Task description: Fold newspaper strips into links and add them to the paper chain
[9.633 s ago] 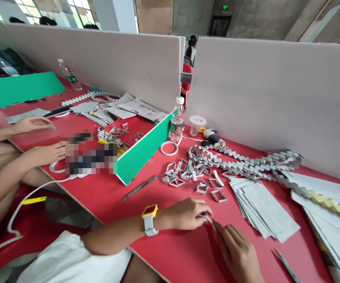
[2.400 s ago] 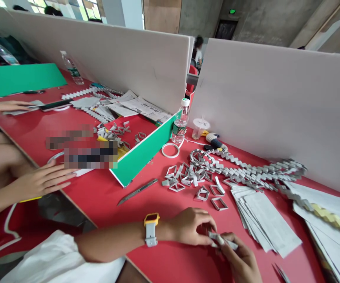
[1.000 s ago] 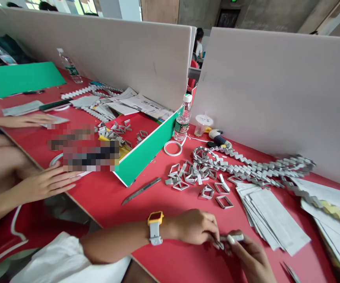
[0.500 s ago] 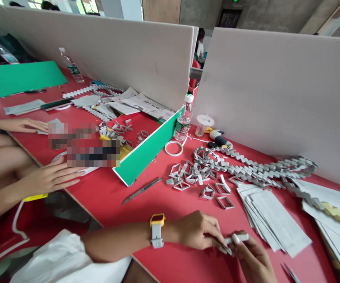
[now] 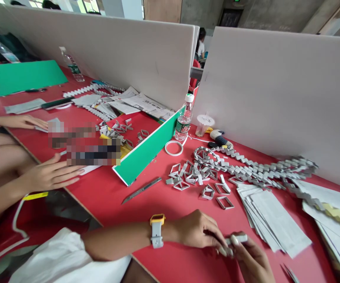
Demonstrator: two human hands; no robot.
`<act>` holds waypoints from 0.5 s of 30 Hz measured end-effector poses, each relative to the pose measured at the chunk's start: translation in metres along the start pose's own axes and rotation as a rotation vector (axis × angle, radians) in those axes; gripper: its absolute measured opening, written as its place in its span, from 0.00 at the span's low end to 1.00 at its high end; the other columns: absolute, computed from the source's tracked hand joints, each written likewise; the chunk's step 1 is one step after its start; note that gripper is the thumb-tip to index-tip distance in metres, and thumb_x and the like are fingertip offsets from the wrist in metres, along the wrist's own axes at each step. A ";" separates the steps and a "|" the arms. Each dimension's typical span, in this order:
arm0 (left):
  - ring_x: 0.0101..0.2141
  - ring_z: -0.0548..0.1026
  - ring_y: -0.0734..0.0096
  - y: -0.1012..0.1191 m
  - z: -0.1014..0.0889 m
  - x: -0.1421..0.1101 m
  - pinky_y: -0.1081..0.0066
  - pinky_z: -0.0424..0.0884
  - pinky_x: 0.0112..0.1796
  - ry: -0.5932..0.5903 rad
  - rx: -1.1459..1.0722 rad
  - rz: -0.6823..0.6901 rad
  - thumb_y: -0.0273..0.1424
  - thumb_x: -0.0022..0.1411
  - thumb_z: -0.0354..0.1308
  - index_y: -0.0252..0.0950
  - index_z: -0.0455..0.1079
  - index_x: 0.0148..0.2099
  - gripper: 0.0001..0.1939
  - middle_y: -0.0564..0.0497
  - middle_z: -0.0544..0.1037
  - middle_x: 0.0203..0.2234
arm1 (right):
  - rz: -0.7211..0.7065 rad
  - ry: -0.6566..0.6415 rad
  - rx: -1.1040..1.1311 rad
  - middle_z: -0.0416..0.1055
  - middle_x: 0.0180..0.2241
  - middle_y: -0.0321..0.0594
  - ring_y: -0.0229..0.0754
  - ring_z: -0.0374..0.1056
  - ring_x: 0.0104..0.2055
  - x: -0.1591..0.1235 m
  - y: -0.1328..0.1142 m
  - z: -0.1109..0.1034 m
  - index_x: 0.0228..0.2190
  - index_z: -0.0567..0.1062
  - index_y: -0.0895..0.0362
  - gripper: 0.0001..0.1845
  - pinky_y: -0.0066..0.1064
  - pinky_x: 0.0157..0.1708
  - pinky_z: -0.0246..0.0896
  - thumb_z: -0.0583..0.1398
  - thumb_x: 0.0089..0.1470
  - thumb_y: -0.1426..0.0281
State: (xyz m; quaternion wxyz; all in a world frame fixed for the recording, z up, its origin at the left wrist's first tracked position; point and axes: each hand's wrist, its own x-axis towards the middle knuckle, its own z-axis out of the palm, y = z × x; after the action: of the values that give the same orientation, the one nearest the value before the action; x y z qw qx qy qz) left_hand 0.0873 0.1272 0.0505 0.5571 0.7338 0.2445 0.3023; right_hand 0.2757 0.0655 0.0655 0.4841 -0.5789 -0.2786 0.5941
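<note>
Low over the red table, my left hand (image 5: 198, 230) and my right hand (image 5: 254, 257) meet, both closed in a pinch. Between them is a small folded grey-white paper strip (image 5: 242, 238), its right end sticking out past my right thumb. My left fingertips grip its other end, which they partly hide. Beyond my hands lie several folded paper links (image 5: 225, 202) in a loose heap. A zigzag paper chain (image 5: 255, 171) runs from the heap toward the right. Flat paper rectangles (image 5: 282, 220) lie fanned out to the right of my hands.
A utility knife (image 5: 142, 190) lies left of the links, and a pointed metal tool (image 5: 290, 273) at the bottom right. Behind are a tape roll (image 5: 174, 148), a water bottle (image 5: 183, 124) and a lidded cup (image 5: 203, 125). A green divider (image 5: 150, 147) separates a co-worker's hands (image 5: 50, 175).
My fingers have shifted slightly on the paper strip, with the left fingertips now closer to my right thumb. The co-worker's hands have moved a little.
</note>
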 end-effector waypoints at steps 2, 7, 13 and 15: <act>0.33 0.78 0.77 0.000 0.001 -0.001 0.77 0.74 0.39 0.008 -0.028 -0.052 0.40 0.64 0.58 0.45 0.82 0.42 0.12 0.54 0.83 0.34 | -0.008 0.005 0.001 0.72 0.23 0.36 0.38 0.66 0.26 0.000 0.000 0.001 0.26 0.80 0.55 0.19 0.28 0.29 0.66 0.75 0.36 0.56; 0.33 0.77 0.78 0.008 -0.001 -0.004 0.76 0.73 0.39 0.027 -0.068 -0.138 0.43 0.64 0.56 0.47 0.80 0.42 0.13 0.59 0.81 0.34 | -0.018 0.004 -0.002 0.71 0.22 0.36 0.38 0.66 0.26 0.001 0.002 0.000 0.26 0.80 0.55 0.19 0.28 0.29 0.66 0.75 0.36 0.56; 0.35 0.75 0.77 0.013 0.001 -0.002 0.76 0.71 0.40 0.062 -0.110 -0.196 0.37 0.61 0.58 0.43 0.76 0.44 0.10 0.56 0.80 0.36 | -0.054 0.045 -0.047 0.71 0.25 0.37 0.37 0.65 0.28 0.005 0.006 -0.004 0.26 0.81 0.55 0.19 0.26 0.29 0.65 0.75 0.36 0.55; 0.34 0.74 0.77 0.010 0.004 -0.002 0.76 0.71 0.37 0.077 -0.142 -0.228 0.35 0.59 0.59 0.44 0.73 0.50 0.15 0.55 0.79 0.36 | -0.071 0.049 -0.069 0.71 0.24 0.36 0.37 0.64 0.28 0.005 0.006 -0.005 0.26 0.80 0.55 0.20 0.26 0.29 0.65 0.75 0.37 0.55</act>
State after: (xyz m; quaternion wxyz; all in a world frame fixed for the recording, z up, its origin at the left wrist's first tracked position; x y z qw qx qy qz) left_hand 0.0890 0.1211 0.0596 0.6287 0.6478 0.3252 0.2816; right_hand 0.2800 0.0668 0.0570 0.4914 -0.5992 -0.3073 0.5524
